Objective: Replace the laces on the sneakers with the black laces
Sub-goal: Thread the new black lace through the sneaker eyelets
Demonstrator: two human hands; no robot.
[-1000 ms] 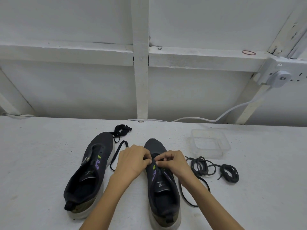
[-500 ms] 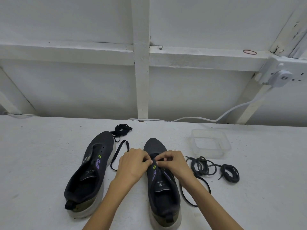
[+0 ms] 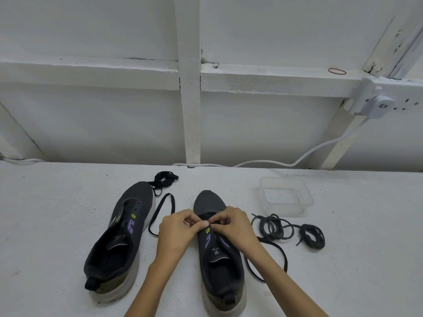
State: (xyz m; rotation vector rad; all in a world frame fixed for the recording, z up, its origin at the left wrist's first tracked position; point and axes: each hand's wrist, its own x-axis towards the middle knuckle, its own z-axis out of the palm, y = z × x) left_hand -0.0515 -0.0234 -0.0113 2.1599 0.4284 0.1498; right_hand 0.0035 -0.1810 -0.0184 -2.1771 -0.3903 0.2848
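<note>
White bench (image 3: 57,236) below a white boarded wall, seen from the head camera. Over the right sneaker's (image 3: 209,202) front eyelets the left hand (image 3: 179,234) and right hand (image 3: 232,226) meet, fingers curled and pinching the black lace (image 3: 272,244), whose flat ends trail off either side of that sneaker. Since a second ago the hands have barely shifted and only the fingertips have closed together, so threading probably remains at the lowest row. Left of that sneaker lies the left sneaker (image 3: 119,239), unlaced, with a spare lace bundle (image 3: 163,178) beyond its toe. To the right sit coiled dark round laces (image 3: 272,227) and a clear tub (image 3: 285,197)
</note>
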